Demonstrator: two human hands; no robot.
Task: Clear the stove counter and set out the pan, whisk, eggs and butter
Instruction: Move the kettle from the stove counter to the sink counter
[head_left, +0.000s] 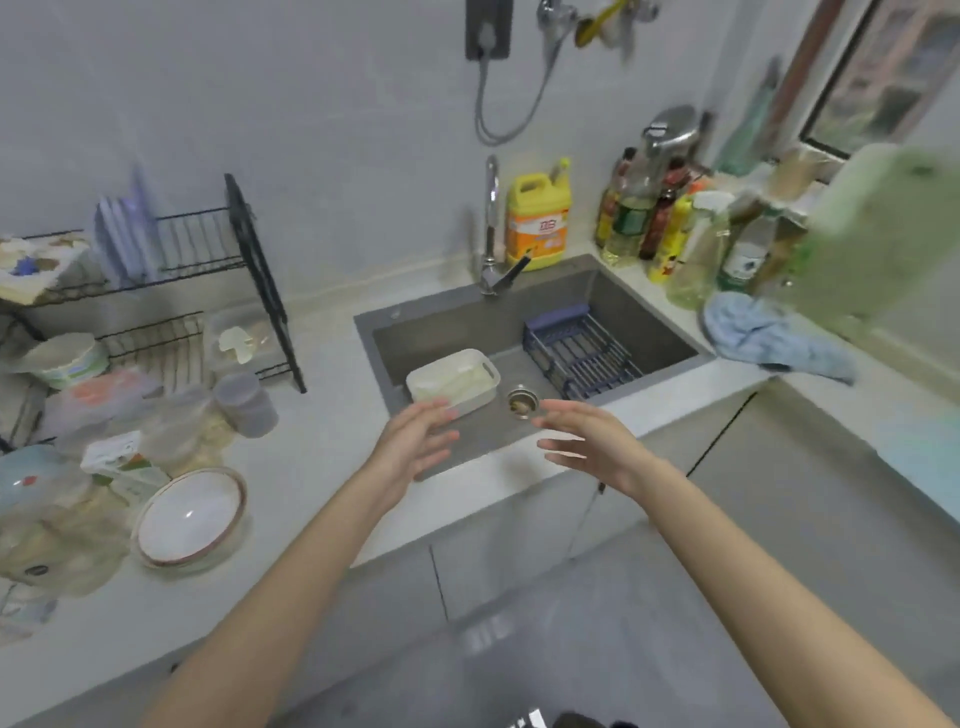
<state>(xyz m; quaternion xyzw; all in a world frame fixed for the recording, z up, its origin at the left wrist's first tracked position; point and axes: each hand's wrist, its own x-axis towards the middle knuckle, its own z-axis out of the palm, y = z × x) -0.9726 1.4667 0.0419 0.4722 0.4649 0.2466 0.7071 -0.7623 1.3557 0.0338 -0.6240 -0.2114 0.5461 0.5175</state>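
Both my hands hover over the front of the grey sink (649, 322), empty, fingers spread and relaxed. My left hand (415, 441) is just in front of a white rectangular tub (452, 382) that sits in the sink's left part, its fingertips near the tub's front edge. My right hand (584, 441) is beside the sink drain (521, 401), palm turned inward. No pan, whisk, eggs or butter shows clearly in this view.
A blue drain basket (582, 348) lies in the sink. Left counter: a white bowl (189, 517), jars, lidded containers, a black dish rack (208, 270). Behind the tap (491, 223) stands a yellow detergent jug (537, 223); bottles (670, 228) and a blue cloth (769, 335) crowd the right corner.
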